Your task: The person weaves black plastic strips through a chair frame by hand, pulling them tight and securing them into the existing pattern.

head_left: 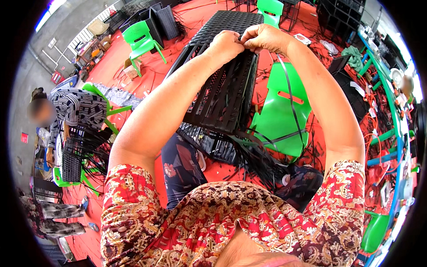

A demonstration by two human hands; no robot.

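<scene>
Fingers [252,41] of the right hand [266,37], drawn narrow, meet the curled fingers of the left hand [225,43] above a black woven frame [227,91] (whether they pinch a strip cannot be told). The frame stands before the person, tightly plaited at its far end, open-slatted nearer; loose black strands [262,164] tangle below its near edge. A green chair [284,102] stands close along its right side; red floor [153,78] opens at left. There, a cardboard box [131,70], contents unclear, sits by a second green chair [137,33].
</scene>
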